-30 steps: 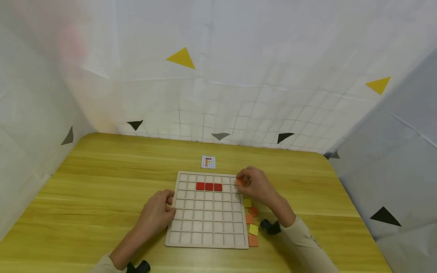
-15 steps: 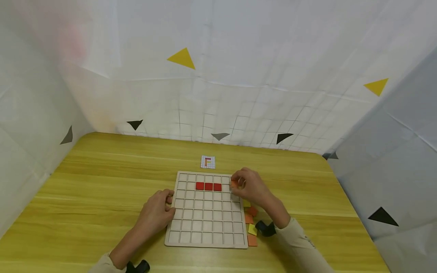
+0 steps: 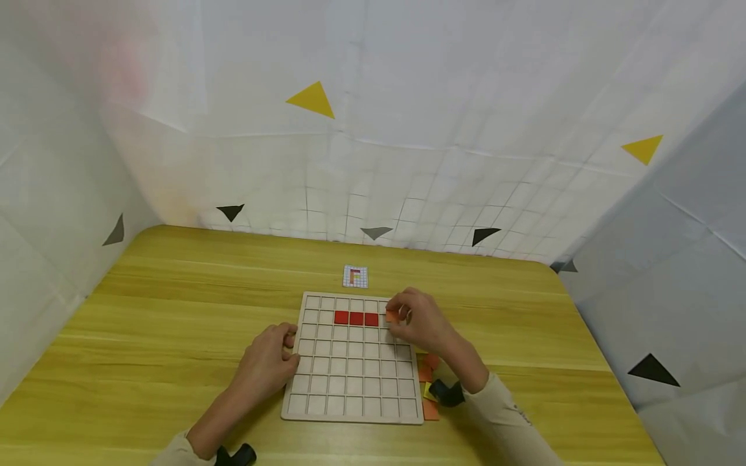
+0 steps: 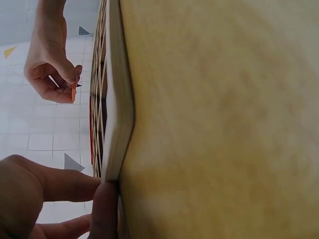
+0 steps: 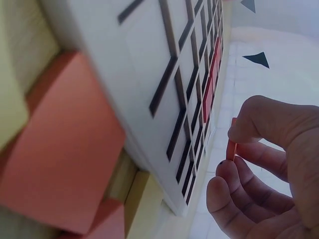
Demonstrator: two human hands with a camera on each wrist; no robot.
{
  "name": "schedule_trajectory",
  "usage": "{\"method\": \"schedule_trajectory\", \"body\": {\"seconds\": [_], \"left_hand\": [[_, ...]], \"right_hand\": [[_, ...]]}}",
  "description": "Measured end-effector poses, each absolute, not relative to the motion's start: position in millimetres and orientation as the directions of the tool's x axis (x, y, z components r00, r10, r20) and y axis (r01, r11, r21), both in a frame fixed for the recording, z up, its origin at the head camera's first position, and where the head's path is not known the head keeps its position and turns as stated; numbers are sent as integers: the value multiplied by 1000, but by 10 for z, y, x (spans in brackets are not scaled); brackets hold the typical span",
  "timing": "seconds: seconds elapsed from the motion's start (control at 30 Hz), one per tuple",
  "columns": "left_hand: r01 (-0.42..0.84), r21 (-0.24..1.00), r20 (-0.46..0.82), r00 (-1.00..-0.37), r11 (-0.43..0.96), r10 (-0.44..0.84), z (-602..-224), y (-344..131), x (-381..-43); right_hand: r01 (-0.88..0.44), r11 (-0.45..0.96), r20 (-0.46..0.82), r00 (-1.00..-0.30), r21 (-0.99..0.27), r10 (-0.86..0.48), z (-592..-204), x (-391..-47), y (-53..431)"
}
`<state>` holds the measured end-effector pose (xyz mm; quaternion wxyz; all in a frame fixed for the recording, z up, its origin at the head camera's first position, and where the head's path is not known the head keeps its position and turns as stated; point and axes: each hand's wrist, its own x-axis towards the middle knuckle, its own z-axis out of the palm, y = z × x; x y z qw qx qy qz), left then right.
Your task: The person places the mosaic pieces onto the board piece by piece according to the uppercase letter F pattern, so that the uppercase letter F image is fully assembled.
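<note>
My right hand [image 3: 422, 320] pinches a small square orange tile [image 3: 392, 316] between thumb and fingertips, above the right side of the wooden grid board [image 3: 338, 386]. In the right wrist view this tile [image 5: 232, 142] is seen edge-on, held over the board. Three red tiles [image 3: 356, 318] lie side by side in the board's second row from the back. My left hand [image 3: 270, 357] holds the board's left edge; in the left wrist view its bent fingers [image 4: 65, 184] meet at that edge.
Along the board's right edge lie several loose orange tiles [image 3: 430, 411] and a yellow tile [image 3: 428, 391], partly covered by the right wrist's black camera mount [image 3: 447, 393]. A small printed pattern card [image 3: 355, 276] lies behind the board on the wooden table [image 3: 175, 310].
My right hand has moved left over the board with the orange tile, from the right edge toward the red tiles. The left hand has kept its place at the board's edge.
</note>
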<state>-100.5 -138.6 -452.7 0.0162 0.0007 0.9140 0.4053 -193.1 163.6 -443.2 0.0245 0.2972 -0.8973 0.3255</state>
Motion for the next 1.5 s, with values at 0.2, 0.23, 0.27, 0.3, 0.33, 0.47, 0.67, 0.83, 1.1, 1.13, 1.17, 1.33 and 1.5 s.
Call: {"method": "schedule_trajectory", "body": {"seconds": [0.2,0.23,0.27,0.3,0.33,0.47,0.67,0.83,1.1,1.13,1.17,1.33,1.5], "left_hand": [[-14,737,-30,-999,675,12,-4520,-1386,-998],[-13,737,-29,-1000,676,11,-4520,-1386,-998],[-12,737,-27,-1000,676,11,-4520,-1385,-997],[-11,736,-25,-1000,676,11,-4521,-1384,-997],[-9,736,-23,-1000,676,12,-4522,-1383,-997],[-8,737,-21,-1000,676,11,-4525,-1382,-999],[-13,740,-25,-1000,672,9,-4521,-1382,-996],[-11,741,-25,-1000,671,10,-4522,-1385,-996],[-6,740,-19,-1000,672,12,-4531,-1384,-998],[-6,741,-18,-1000,672,11,-4533,-1385,-998],[-5,741,-17,-1000,672,11,-4534,-1386,-998],[-5,741,-16,-1000,672,9,-4541,-1389,-1000],[-11,743,-23,-1000,669,9,-4540,-1390,-1000]], "right_hand": [[-553,601,237,-818,-577,-524,-4427,-1914,1578],[-555,598,238,-816,-578,-527,-4427,-1912,1568],[-558,594,238,-813,-580,-531,-4427,-1911,1557],[-560,591,238,-811,-581,-534,-4426,-1909,1545],[-563,586,241,-808,-583,-537,-4423,-1907,1533],[-573,576,243,-799,-583,-550,-4422,-1900,1481],[-573,589,235,-800,-570,-552,-4419,-1881,1408],[-576,589,234,-798,-567,-556,-4405,-1854,1345],[-589,565,241,-784,-578,-572,-4386,-1826,1259],[-586,567,236,-786,-579,-571,-4385,-1825,1247],[-584,566,233,-786,-582,-572,-4384,-1823,1234],[-582,561,226,-785,-589,-577,-4384,-1819,1172],[-590,551,222,-775,-590,-592,-4388,-1811,1117]]}}
